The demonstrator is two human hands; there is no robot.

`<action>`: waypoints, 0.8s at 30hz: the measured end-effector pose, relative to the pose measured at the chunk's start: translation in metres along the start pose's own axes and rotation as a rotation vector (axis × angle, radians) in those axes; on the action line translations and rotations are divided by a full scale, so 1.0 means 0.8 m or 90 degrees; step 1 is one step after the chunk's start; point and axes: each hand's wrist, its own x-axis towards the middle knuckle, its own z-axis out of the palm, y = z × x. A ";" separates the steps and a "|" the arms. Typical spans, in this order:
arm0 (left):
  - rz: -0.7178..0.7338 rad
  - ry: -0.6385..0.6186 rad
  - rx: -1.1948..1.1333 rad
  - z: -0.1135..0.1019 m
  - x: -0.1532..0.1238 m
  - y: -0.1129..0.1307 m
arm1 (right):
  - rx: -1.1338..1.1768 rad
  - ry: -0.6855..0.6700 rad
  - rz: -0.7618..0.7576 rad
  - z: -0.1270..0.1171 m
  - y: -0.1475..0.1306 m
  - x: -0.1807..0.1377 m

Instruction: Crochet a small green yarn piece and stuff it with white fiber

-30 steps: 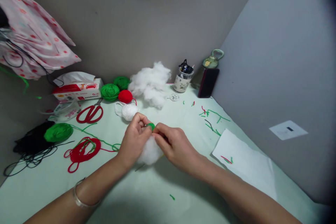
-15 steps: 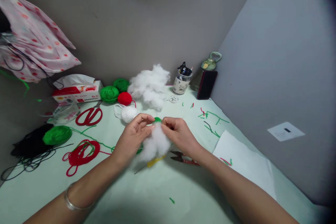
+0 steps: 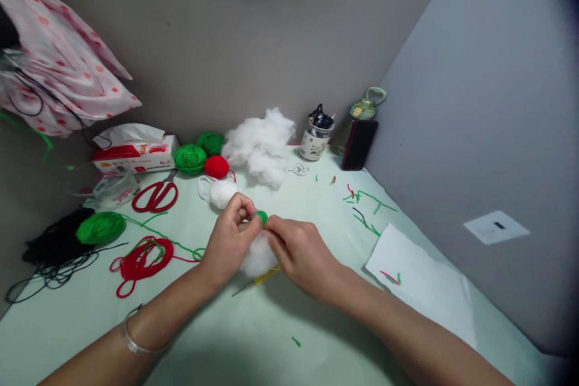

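One snippet of green yarn [image 3: 296, 342] nearest on the pale table [image 3: 217, 350]. Beyond it, a yellow-handled tool [image 3: 266, 277], just in front of a white fluffy clump [image 3: 257, 260]. At the clump's far side, a small green piece [image 3: 262, 218], perhaps crocheted, mostly hidden: thumb and fingertips of the left hand [image 3: 228, 244] pinched on one side, those of the right hand [image 3: 302, 253] on the other. Farther back, a white yarn ball [image 3: 224, 192], then a red ball [image 3: 216, 166], then a fluffy heap [image 3: 260, 148] near the wall [image 3: 271, 30].

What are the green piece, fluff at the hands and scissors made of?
Green piece: probably matte yarn, same green as the yarn balls; partly hidden.
Fluff: likely matte synthetic or cotton fibre, wispy edges.
Scissors: likely plastic handles, smooth red; metal blades, grey.
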 end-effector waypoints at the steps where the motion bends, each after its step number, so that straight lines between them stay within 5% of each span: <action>1: -0.004 -0.001 -0.001 0.000 0.000 0.000 | -0.004 0.007 -0.015 0.003 0.000 -0.001; 5: -0.040 -0.053 -0.028 -0.001 -0.003 0.004 | 0.001 0.053 -0.011 0.001 0.005 0.002; 11: -0.015 -0.116 -0.023 -0.006 -0.005 0.012 | 0.193 0.099 0.136 -0.019 0.014 0.013; 24: 0.010 -0.139 -0.075 -0.005 -0.005 0.004 | 0.451 -0.033 0.187 -0.023 0.015 0.015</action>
